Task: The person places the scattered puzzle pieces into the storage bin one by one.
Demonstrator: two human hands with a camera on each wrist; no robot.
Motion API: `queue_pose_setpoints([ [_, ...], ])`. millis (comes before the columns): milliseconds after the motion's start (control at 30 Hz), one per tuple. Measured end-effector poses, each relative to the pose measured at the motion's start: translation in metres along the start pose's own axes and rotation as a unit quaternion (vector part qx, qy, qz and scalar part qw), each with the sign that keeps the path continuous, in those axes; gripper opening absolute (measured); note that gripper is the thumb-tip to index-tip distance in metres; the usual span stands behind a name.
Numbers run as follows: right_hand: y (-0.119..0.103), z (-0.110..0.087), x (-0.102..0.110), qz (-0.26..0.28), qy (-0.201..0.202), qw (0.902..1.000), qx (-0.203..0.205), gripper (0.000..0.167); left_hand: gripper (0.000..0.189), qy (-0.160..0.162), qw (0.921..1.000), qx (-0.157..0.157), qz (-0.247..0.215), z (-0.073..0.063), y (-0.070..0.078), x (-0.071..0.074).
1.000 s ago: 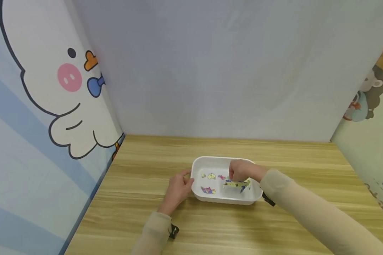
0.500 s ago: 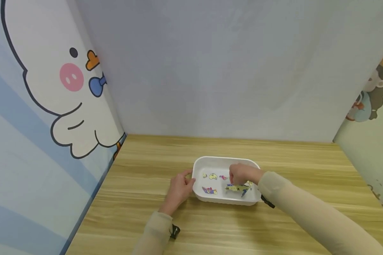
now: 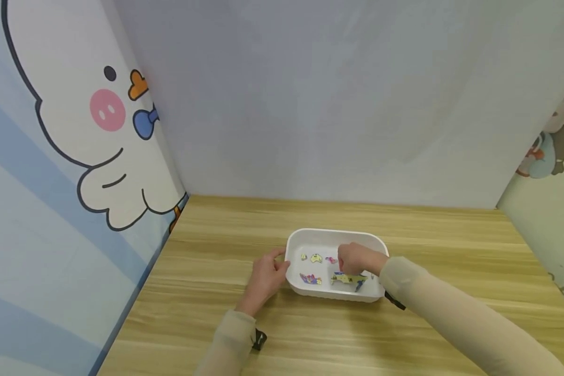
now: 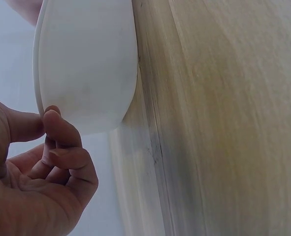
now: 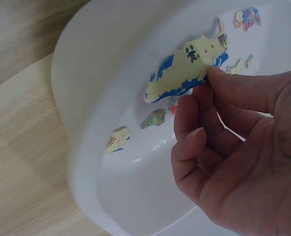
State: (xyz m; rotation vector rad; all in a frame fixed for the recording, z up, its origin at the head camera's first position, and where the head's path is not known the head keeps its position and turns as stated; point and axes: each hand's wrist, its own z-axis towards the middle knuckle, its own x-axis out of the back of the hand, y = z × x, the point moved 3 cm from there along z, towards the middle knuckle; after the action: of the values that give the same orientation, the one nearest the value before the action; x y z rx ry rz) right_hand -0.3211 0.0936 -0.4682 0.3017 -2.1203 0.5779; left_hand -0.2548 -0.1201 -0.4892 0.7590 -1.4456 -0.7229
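Observation:
My right hand (image 3: 354,258) is inside a white plastic tray (image 3: 317,237), pinching a flat, irregular puzzle piece (image 5: 184,66) between thumb and fingers. That piece is yellow with blue edges and small dark printed marks. In the right wrist view it is held tilted over the tray's floor. At the tray's left end, my left hand (image 3: 266,275) grips the rim, thumb on one side and fingertip on the other, as the left wrist view shows. Smaller pieces lie in the tray: a blue-and-pink one (image 3: 310,279), a yellow one (image 3: 316,258) and a green one (image 5: 154,119).
The tray stands on a wood-grain table (image 3: 207,250). A pale grey wall panel (image 3: 310,104) rises behind the table. To the left is a panel printed with a cartoon duck (image 3: 75,104); another printed panel (image 3: 550,209) borders the right side.
My right hand has come slightly nearer the tray's front side with the pinched puzzle piece, whose tilt has changed a little. The left hand keeps its grip on the rim. The head view has shifted slightly.

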Motion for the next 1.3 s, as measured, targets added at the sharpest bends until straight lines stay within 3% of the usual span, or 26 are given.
queue_pose_setpoints([
  [400, -0.001, -0.002, -0.002, 0.011, -0.002, 0.9999, -0.012, 0.014, 0.037, 0.004, 1.0000, -0.007, 0.004, 0.002, 0.001, 0.000],
  [1300, 0.002, -0.001, -0.012, 0.043, 0.025, 0.9988, 0.001, 0.014, 0.036, 0.004, 0.9999, -0.014, 0.005, 0.001, -0.001, -0.002],
])
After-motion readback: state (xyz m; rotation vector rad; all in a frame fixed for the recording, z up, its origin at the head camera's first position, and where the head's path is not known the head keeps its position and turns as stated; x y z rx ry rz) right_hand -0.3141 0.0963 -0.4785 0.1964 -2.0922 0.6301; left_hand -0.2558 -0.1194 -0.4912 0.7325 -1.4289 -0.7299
